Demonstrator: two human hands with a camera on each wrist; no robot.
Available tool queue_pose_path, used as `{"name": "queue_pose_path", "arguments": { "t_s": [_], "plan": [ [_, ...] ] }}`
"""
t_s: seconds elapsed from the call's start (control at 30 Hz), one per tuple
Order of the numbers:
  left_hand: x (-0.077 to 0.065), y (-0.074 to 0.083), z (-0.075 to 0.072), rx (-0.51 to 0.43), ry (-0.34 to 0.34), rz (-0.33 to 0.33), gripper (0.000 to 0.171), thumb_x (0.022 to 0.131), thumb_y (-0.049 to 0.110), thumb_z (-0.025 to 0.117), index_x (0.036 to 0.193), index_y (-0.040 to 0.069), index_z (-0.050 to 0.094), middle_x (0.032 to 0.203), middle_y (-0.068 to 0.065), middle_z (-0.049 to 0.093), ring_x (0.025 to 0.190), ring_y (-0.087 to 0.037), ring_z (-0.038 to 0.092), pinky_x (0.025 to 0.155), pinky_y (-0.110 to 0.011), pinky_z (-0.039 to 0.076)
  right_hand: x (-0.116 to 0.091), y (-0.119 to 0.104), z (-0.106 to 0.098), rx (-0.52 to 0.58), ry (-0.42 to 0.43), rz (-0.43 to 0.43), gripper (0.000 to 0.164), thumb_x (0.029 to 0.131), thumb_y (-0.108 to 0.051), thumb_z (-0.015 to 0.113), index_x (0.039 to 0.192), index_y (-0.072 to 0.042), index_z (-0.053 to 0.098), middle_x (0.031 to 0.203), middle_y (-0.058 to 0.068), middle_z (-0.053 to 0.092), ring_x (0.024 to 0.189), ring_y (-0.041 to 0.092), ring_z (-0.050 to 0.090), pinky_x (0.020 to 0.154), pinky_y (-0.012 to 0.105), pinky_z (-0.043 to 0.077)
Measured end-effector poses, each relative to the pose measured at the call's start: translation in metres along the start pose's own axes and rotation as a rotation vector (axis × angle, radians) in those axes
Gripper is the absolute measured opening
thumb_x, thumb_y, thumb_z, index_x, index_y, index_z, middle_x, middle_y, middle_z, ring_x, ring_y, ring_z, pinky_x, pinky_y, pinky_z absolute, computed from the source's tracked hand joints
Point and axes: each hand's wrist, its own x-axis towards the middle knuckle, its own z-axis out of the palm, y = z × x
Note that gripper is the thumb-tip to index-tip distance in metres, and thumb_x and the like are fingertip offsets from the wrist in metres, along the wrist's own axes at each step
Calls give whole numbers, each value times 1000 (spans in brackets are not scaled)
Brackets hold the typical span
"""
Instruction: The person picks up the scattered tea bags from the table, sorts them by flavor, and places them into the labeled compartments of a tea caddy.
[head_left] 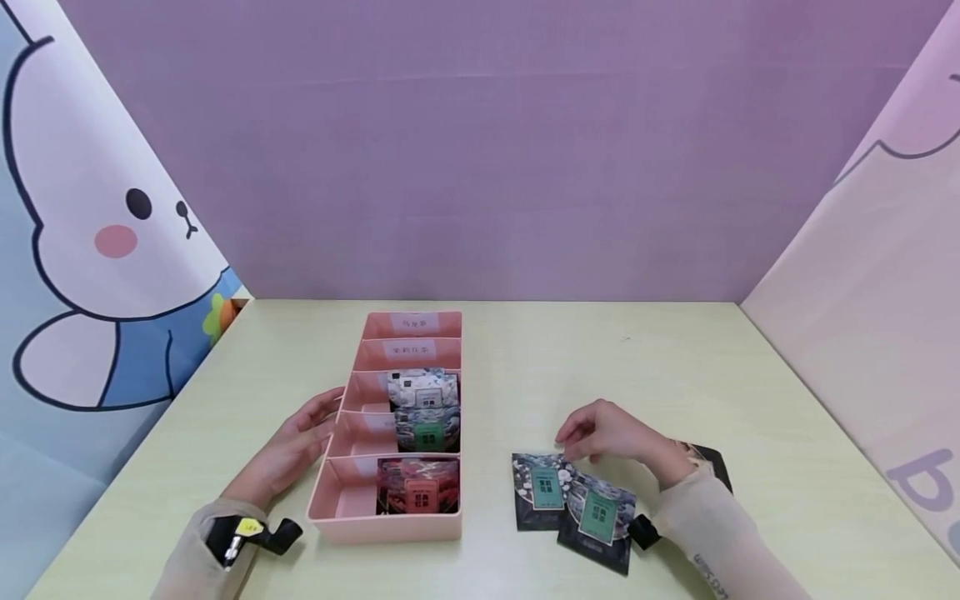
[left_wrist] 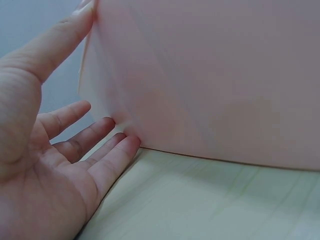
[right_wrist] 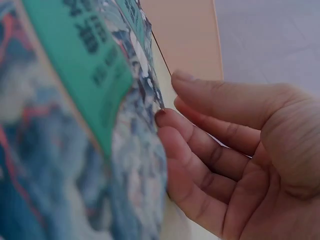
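Observation:
My left hand [head_left: 296, 442] lies along the left side of a long pink divided box [head_left: 386, 528], fingertips touching its wall in the left wrist view. On the table to the box's right are two tea sachets with green labels: a white-flowered sachet [head_left: 531, 510] and a blue-patterned sachet [head_left: 596, 543] overlapping its lower right. At the top edge of the white-flowered one is my right hand [head_left: 609, 433], fingers loosely bent. In the right wrist view its fingertips [right_wrist: 172, 117] meet a sachet's edge, while the thumb stands apart from it.
Inside the box, red sachets [head_left: 397, 477], blue-green sachets [head_left: 408, 427] and white-blue sachets [head_left: 405, 390] fill separate compartments. Two rear compartments bear paper labels [head_left: 411, 350]. Another dark sachet [head_left: 718, 467] lies partly hidden behind my right wrist. A purple backdrop [head_left: 495, 167] rises at the table's back.

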Motion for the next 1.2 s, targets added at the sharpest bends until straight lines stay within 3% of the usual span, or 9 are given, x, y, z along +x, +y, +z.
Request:
{"name": "queue_pose_path", "arguments": {
  "t_s": [0.13,0.33,0.6,0.83,1.2],
  "plan": [
    [1,0,0,6,9,-14,60,105,15,49,155,-2,19,143,-3,39,118,1,52,98,-22,47,1,1,3,-15,2,-28,11,83,2,74,94,3,73,79,9,71,65,18,62,50,24,48],
    [-1,1,1,5,0,-4,62,106,14,49,154,-5,16,153,-25,24,118,2,51,97,-20,46,1,0,3,-28,10,-32,9,83,5,74,90,1,76,79,9,72,63,16,60,50,25,48],
    [0,1,1,2,9,-18,62,105,12,50,154,-4,17,148,-14,32,118,0,51,97,-21,47,2,3,1,45,44,10,9,85,6,70,94,6,74,83,12,71,71,24,68,65,34,60],
    [0,3,2,-8,-2,-10,63,105,12,49,154,-6,14,153,-27,20,118,1,51,97,-20,46,4,4,-1,80,66,7,11,87,11,66,95,9,72,87,15,72,71,28,70,68,36,60],
    [0,-1,0,-17,8,-17,62,104,13,51,155,-2,19,143,-8,36,118,-1,52,97,-22,47,5,-12,-12,16,121,-19,13,91,9,63,99,7,72,90,13,72,75,27,70,72,36,60]
  ]
}}
